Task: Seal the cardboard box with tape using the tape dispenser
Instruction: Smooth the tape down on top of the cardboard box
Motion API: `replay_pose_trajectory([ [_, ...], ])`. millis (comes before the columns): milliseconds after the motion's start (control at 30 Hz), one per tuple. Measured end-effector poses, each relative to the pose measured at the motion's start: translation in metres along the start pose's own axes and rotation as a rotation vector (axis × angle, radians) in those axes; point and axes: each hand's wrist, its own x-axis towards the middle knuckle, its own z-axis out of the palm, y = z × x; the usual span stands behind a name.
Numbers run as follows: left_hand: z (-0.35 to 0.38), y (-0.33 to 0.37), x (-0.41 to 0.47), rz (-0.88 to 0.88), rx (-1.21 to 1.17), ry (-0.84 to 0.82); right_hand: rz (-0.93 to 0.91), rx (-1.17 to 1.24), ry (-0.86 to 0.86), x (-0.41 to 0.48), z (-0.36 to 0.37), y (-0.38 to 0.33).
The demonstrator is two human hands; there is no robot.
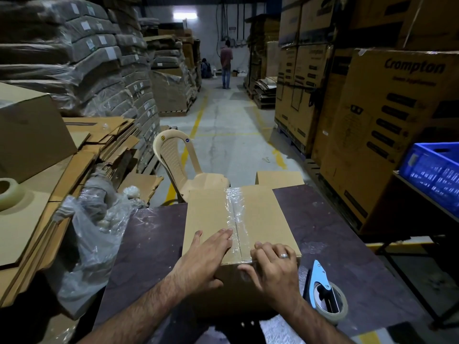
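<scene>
A closed cardboard box sits on a dark table. A wrinkled strip of clear tape runs along its centre seam from the far edge to the near edge. My left hand lies flat on the box top, fingertips touching the tape. My right hand rests over the near top edge to the right of the seam, fingers curled, thumb on the front face. The blue tape dispenser with its roll lies on the table to the right of the box, apart from both hands.
Crumpled clear plastic and flattened cardboard with a spare tape roll lie on the left. A beige plastic chair stands behind the table. A blue crate is on the right. A person stands far down the aisle.
</scene>
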Motion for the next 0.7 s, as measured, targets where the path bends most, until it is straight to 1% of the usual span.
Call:
replay_pose_trajectory([
  [133, 0.0, 0.001, 0.0, 0.001, 0.006, 0.006, 0.11, -0.023, -0.015, 0.004, 0.002, -0.013],
  [233, 0.001, -0.002, 0.0, 0.001, 0.003, 0.018, 0.146, -0.002, -0.027, 0.015, 0.001, -0.02],
  [367, 0.005, -0.003, 0.0, 0.012, 0.002, 0.052, 0.061, 0.088, -0.047, 0.01, -0.005, -0.007],
  [500, 0.008, -0.004, 0.001, -0.007, -0.06, 0.153, -0.012, 0.209, -0.085, 0.008, -0.011, 0.015],
  [700, 0.011, -0.002, 0.001, 0.001, -0.035, 0.235, -0.04, 0.199, -0.121, -0.002, -0.01, 0.018],
])
